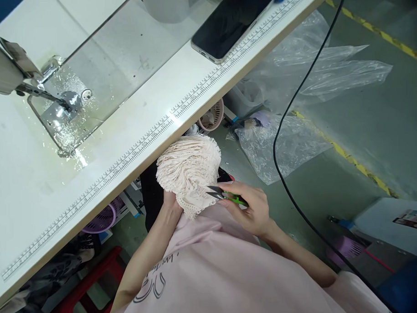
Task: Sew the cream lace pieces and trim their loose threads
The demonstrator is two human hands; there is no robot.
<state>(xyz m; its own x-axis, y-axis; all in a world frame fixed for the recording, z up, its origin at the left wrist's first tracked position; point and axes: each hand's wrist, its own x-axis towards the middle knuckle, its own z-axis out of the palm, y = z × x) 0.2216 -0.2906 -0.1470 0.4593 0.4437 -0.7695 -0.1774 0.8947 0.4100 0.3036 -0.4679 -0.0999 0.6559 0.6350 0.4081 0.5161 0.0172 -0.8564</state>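
Lace (191, 164), bunched; left hand (172, 201) at near-left side, partly hidden, grasping it, apparently for steadiness. Scissors (238, 199), grasped by right hand (254, 208), aimed left at lace.

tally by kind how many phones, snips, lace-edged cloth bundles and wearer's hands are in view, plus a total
Phone: 1
Snips: 1
Lace-edged cloth bundle: 1
Wearer's hands: 2, left hand partly hidden, right hand
Total: 5

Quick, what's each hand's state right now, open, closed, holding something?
Left hand: against the lace bundle, fingers hidden; grip can't be told.
Right hand: closed, holding green-handled snips.
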